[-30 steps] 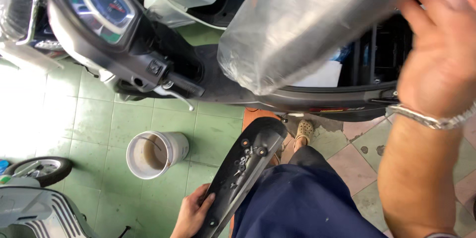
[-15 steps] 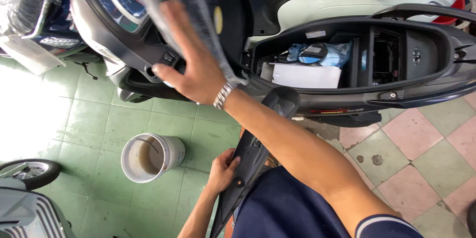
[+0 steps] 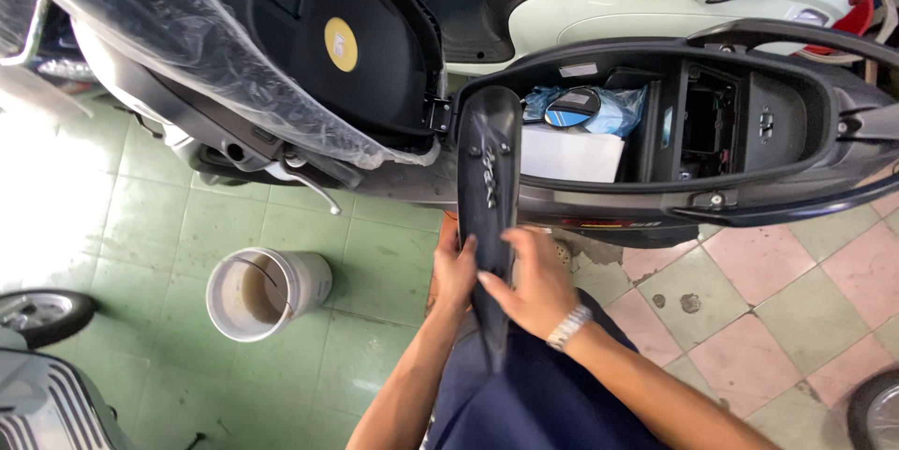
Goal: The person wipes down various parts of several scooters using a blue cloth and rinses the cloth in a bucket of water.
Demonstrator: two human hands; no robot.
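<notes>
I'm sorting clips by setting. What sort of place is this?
Most likely a scooter repair shop. Several scooters stand close together on a tiled floor; the nearest black scooter has its seat raised over the open storage compartment, and both hands hold a loose black body panel.

White bucket (image 3: 267, 293) on green tiles (image 3: 140, 225); cream scooter (image 3: 655, 10), perhaps parked, behind.

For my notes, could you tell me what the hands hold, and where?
Both the left hand and right hand grip the long black scooter panel at its lower end.
</notes>
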